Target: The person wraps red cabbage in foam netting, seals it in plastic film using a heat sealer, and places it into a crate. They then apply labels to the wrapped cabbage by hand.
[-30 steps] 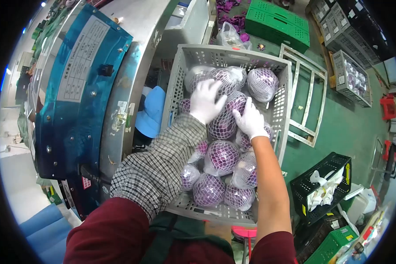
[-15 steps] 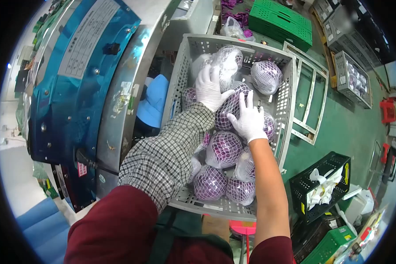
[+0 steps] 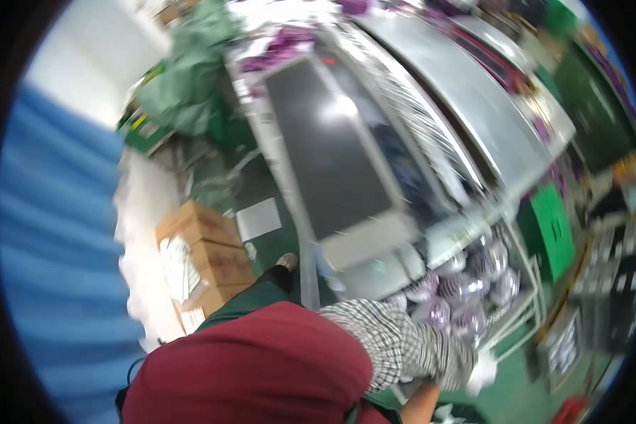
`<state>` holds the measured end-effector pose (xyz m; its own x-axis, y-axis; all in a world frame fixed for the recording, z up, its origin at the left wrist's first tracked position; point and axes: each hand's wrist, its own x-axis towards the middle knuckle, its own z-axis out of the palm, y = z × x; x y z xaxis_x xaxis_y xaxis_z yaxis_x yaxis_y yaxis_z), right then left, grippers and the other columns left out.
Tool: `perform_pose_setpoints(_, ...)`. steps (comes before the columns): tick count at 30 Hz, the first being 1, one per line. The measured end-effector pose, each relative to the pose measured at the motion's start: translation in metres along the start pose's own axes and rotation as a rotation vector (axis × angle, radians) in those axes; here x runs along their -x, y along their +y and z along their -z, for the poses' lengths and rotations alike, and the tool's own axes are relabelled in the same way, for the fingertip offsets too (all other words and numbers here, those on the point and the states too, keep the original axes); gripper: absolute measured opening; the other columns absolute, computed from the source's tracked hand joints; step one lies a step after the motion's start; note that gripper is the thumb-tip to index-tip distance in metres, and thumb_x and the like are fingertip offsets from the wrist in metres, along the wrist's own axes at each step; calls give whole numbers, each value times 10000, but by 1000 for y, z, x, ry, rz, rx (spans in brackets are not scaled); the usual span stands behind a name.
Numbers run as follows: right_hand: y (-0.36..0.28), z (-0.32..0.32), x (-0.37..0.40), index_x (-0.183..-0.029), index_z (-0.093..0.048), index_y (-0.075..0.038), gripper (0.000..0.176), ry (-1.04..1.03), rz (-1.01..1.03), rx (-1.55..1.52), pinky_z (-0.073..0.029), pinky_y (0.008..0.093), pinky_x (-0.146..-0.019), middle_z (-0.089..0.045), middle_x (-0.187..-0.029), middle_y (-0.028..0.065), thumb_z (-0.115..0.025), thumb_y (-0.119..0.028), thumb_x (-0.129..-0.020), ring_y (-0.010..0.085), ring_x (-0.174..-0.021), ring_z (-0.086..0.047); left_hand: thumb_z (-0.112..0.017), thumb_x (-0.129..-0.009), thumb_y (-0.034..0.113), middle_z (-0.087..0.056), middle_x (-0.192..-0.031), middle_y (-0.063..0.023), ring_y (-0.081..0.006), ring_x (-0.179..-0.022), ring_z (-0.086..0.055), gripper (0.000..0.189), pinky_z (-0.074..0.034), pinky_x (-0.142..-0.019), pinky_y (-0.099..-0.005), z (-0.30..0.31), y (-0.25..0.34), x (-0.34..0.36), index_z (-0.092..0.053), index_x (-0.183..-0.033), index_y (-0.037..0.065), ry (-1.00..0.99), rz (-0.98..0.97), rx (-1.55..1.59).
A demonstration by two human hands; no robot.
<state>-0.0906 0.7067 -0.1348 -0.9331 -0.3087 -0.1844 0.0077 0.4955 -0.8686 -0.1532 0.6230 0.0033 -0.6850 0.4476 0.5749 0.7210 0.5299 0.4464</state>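
Left hand (image 3: 482, 372) is low beside the crate (image 3: 532, 297) of cabbages (image 3: 466, 283), its grip too blurred to tell; right hand is hidden. Seemingly between picks; a next grasp needs eyes on the crate.

Dark conveyor belt (image 3: 328, 148); cardboard boxes (image 3: 205, 251) apparently stacked left of it.

Maroon top (image 3: 261, 367), checked sleeve (image 3: 396, 346), white glove (image 3: 482, 371).
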Motion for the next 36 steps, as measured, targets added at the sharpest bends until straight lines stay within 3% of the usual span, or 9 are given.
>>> perform_pose_setpoints(8,-34,-84,132,-1046,-577,17,382,-456,-272,282,-422,341,-763,-592,-929,132,-538,-312,-857,243,-847,-536,-592,-701,170,-586,-809,-125,-308,-756,-580,172,-472,-694,-401,294,109,131,-598,-777,16,177,-330,389)
perform_pose_setpoints(9,-36,-92,146,-1035,-583,15,381,-514,-325,300,-424,338,-748,-597,-907,128,-534,-319,-859,237,-826,-538,-587,-774,225,-607,-815,-116,-279,-752,-591,245,-462,-664,-381,336,101,181,-608,-902,18,379,-238,629)
perform_pose_setpoints(14,-51,-142,196,-979,-612,-22,374,-681,-458,336,-435,313,-583,-605,-739,91,-521,-371,-882,180,-617,-526,-568,-819,131,-640,-896,-89,-167,-811,-605,153,-483,-734,-280,508,10,449,-650,-883,19,594,823,-323)
perform_pose_setpoints(15,-89,-156,203,-977,-610,-1,370,-682,-648,334,-422,277,-583,-602,-755,90,-524,-348,-882,141,-626,-505,-515,-866,138,-625,-951,-59,-146,-842,-586,183,-464,-763,-258,525,-25,505,-634,-941,21,1011,928,291)
perform_pose_setpoints(24,-222,-227,239,-1130,-550,50,397,-503,-884,215,-449,265,-819,-623,-1003,113,-565,-238,-859,159,-911,-580,-621,-808,111,-368,-1353,-209,-267,-1269,-338,683,-273,-1046,-340,607,-270,640,-246,-1351,-67,1408,1059,685)
perform_pose_setpoints(28,-243,-234,258,-1084,-565,86,425,-393,-853,389,-447,281,-813,-640,-953,125,-566,-281,-869,169,-893,-590,-683,-766,220,-639,-932,-79,-155,-855,-573,351,-439,-770,-290,634,-286,668,-624,-1015,-21,837,1517,377)
perform_pose_setpoints(32,-202,-216,275,-1062,-586,67,421,-486,-832,192,-449,283,-800,-642,-937,116,-576,-304,-864,156,-867,-587,-651,-739,258,-668,-887,-111,-222,-869,-616,306,-466,-777,-307,688,-266,632,-670,-949,37,66,1474,-61)
perform_pose_setpoints(34,-172,-214,279,-1022,-614,27,373,-481,-718,528,-442,355,-849,-632,-960,222,-523,-286,-840,321,-958,-601,-629,-737,282,-663,-838,-121,-248,-799,-628,289,-487,-722,-324,689,-269,618,-678,-909,56,-194,1379,-492)
perform_pose_setpoints(36,-202,-221,268,-1047,-607,15,363,-429,-749,501,-444,345,-843,-625,-990,222,-541,-274,-838,318,-962,-599,-627,-726,272,-649,-746,-142,-246,-679,-633,280,-498,-624,-330,695,-265,634,-670,-837,19,-131,1179,-550)
